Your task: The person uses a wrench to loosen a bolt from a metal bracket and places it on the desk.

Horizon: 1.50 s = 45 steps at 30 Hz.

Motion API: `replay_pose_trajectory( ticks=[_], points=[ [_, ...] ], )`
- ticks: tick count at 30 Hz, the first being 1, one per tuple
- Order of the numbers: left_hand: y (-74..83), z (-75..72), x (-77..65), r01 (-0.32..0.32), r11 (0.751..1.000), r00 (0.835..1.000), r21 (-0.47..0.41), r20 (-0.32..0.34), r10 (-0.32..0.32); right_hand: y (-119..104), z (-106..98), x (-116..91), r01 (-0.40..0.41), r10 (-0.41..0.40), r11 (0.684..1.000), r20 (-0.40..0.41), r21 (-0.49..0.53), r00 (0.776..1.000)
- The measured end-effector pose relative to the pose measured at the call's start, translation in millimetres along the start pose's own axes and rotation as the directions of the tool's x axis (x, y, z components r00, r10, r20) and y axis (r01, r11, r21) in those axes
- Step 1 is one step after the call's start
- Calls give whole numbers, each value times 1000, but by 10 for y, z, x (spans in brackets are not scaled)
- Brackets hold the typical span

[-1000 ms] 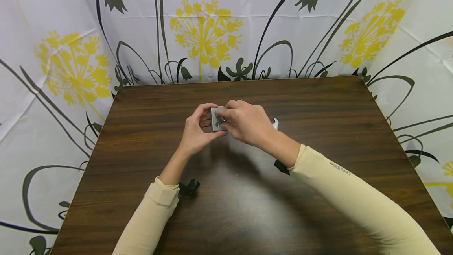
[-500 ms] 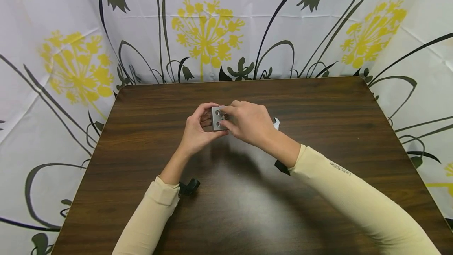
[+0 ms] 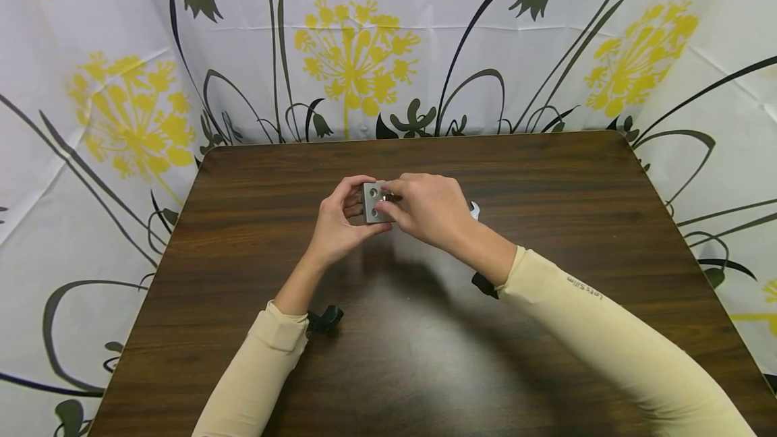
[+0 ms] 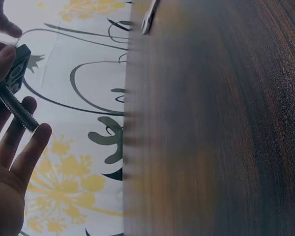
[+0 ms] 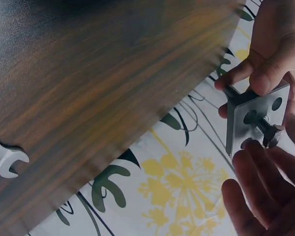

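Note:
A grey metal block (image 3: 370, 205) with several round holes is held up over the table by my left hand (image 3: 338, 222), thumb and fingers at its edges. The right wrist view shows a threaded bolt (image 5: 269, 133) standing out of its face, part of the thread bare below the head. Out of the other side comes a long threaded shank (image 4: 19, 109), close to my left fingertips in the left wrist view. My right hand (image 3: 432, 211) curls its thumb and fingers about the bolt's head, with fingertips (image 5: 250, 147) right at the block's face.
An open-ended wrench (image 5: 9, 158) lies on the dark wood table (image 3: 273, 194), to the right of the block and partly hidden by my right wrist in the head view. A flower-printed curtain (image 3: 243, 25) hangs behind the table's far edge.
My right thumb and fingers have shifted around the bolt's head and back a little, baring more of the block's face and holes. The left hand and block stay nearly in place.

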<state>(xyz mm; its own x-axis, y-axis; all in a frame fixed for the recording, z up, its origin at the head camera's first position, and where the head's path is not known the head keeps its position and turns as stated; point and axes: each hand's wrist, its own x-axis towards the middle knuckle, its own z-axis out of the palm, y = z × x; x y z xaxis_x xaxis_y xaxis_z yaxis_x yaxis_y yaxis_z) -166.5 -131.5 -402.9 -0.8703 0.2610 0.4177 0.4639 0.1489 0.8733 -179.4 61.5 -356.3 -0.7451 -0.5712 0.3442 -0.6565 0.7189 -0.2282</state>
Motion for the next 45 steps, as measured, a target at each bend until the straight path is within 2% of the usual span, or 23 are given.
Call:
replay_pose_trajectory(
  ticks=[3, 8, 11, 15, 18, 20, 22, 28, 30, 34, 36, 42, 45],
  points=[
    [4, -3, 2, -3, 1000, 1000, 2, 3, 3, -2, -2, 9, 2, -2, 1000, 9, 18, 1000],
    [-18, -12, -10, 6, 1000, 1000, 12, -10, -6, 10, -5, 0, 105, -105, 994, 29, 6, 994],
    [-154, -21, -20, 3, 1000, 1000, 5, -20, -3, -3, 1, 3, 63, -63, 998, 16, -9, 998],
    [-140, -28, -10, -8, 1000, 1000, -6, -15, 8, -25, 11, 25, -18, 18, 1000, 9, 1, 1000],
    [-9, -26, 1, -4, 1000, 1000, -5, -8, 4, -13, 13, 23, 29, -29, 1000, 23, 6, 999],
    [-7, -26, 1, 2, 1000, 1000, -1, -10, -2, -3, 12, 14, 80, -80, 997, 28, 0, 996],
    [-7, -25, 1, 5, 1000, 1000, 1, -10, -4, 0, 8, 7, 95, -95, 995, 31, -8, 995],
    [-23, -21, 5, -1, 1000, 1000, -17, -2, 1, -26, 9, 16, -19, 19, 1000, 7, -20, 1000],
    [-25, -20, 0, 4, 1000, 1000, -21, 0, -4, -27, 12, 12, -15, 15, 1000, 13, -18, 1000],
    [-16, -20, -9, 23, 1000, 1000, -15, 1, -23, -15, 7, -7, 68, -67, 998, 27, -19, 997],
    [-12, -20, -7, 26, 1000, 1000, -12, 2, -26, -10, 6, -13, 85, -84, 996, 24, -23, 996],
    [-17, -22, 9, 5, 1000, 1000, -14, 7, -5, -17, 18, 0, -16, 16, 999, 0, -33, 1000],
    [-27, -19, 5, 7, 1000, 1000, -18, 8, -7, -13, 12, -5, 12, -11, 1000, 11, -23, 1000]
  ],
)
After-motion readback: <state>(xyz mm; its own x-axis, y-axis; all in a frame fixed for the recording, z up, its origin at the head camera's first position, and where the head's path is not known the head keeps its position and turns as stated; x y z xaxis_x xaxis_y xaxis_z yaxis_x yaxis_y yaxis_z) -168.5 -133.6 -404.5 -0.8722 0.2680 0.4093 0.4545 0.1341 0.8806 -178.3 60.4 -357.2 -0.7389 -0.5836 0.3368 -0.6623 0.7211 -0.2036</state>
